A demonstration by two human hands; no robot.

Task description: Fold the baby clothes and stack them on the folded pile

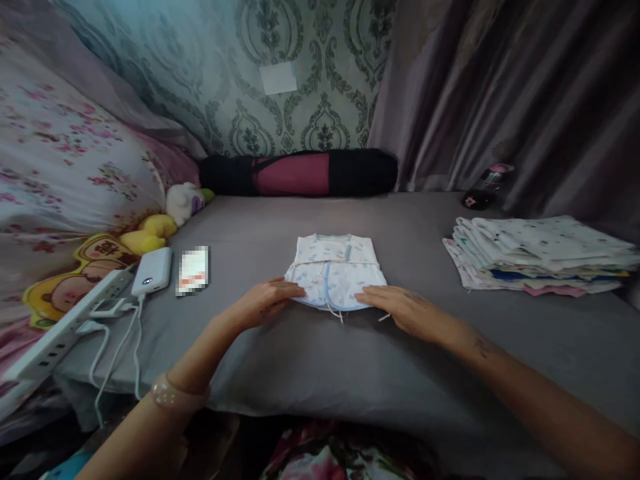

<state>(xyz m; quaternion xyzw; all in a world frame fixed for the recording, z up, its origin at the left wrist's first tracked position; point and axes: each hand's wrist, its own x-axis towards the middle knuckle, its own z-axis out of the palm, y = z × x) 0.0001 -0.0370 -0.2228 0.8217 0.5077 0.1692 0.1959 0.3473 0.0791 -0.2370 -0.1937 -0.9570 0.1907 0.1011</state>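
Observation:
A small white baby garment with blue trim and thin ties lies folded on the grey bed sheet in the middle of the view. My left hand rests at its near left corner, fingers stretched flat onto the cloth. My right hand lies palm down at its near right corner, fingers flat and touching the edge. Neither hand grips anything.
A stack of folded baby clothes sits at the right. At the left lie a white power bank, a phone, a power strip with cables and soft toys. A dark bolster lines the back wall, with a bottle by the curtain.

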